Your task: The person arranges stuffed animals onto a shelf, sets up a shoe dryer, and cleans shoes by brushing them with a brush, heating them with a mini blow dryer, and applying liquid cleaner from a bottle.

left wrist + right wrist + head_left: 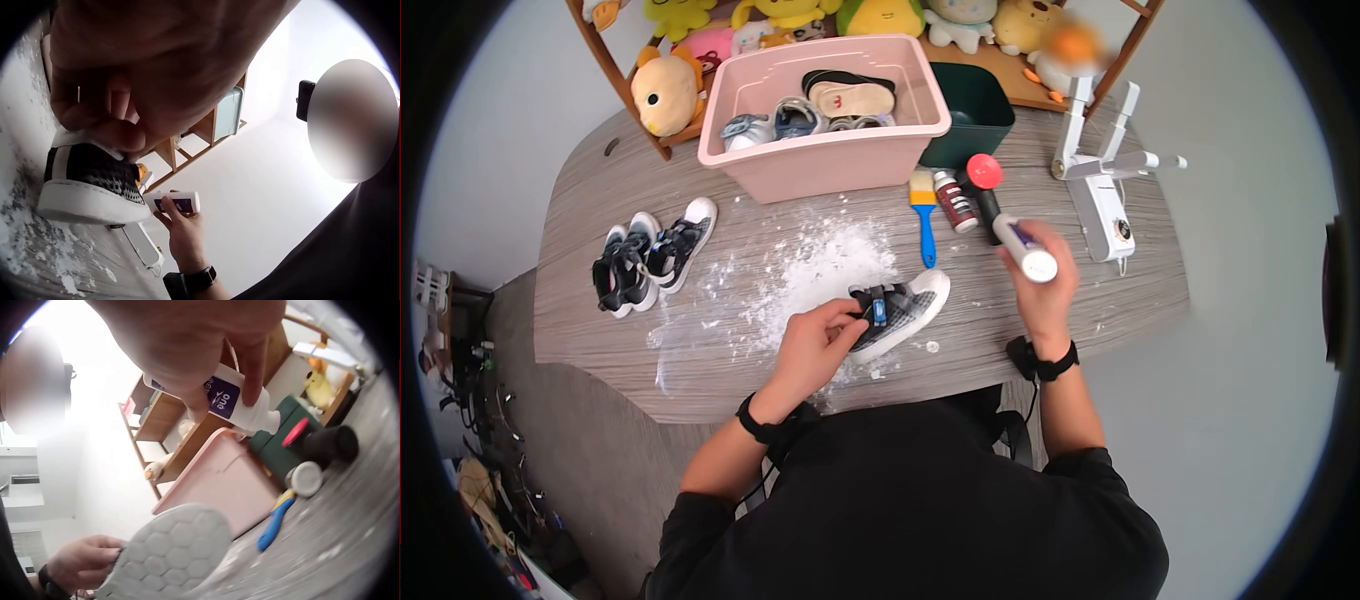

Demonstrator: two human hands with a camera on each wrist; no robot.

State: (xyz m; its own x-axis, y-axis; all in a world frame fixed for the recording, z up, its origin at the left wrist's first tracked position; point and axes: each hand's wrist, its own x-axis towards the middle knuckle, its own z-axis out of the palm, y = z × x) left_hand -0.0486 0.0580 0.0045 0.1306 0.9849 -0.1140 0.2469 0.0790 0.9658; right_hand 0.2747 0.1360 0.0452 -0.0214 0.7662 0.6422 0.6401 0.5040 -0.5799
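Observation:
My left hand (815, 340) pinches a black-and-grey checked sneaker (912, 312) at its ankle opening. The shoe has a white toe and sole, and its toe points to the far right. In the right wrist view its honeycomb-patterned sole (178, 547) faces the camera. My right hand (1050, 290) grips a white bottle (253, 415) with a purple label, right of the shoe. The bottle is tilted, its narrow end away from me. White powder (830, 255) lies spread over the table beyond and left of the shoe.
A pink bin (830, 168) of shoes stands at the back, beside a dark green bin (970, 110). Near them lie a blue-handled brush (924, 215), a dark red bottle (956, 203) and a red-topped black container (985, 172). Other checked sneakers (645, 260) sit left; a white stand (1105, 205) stands right.

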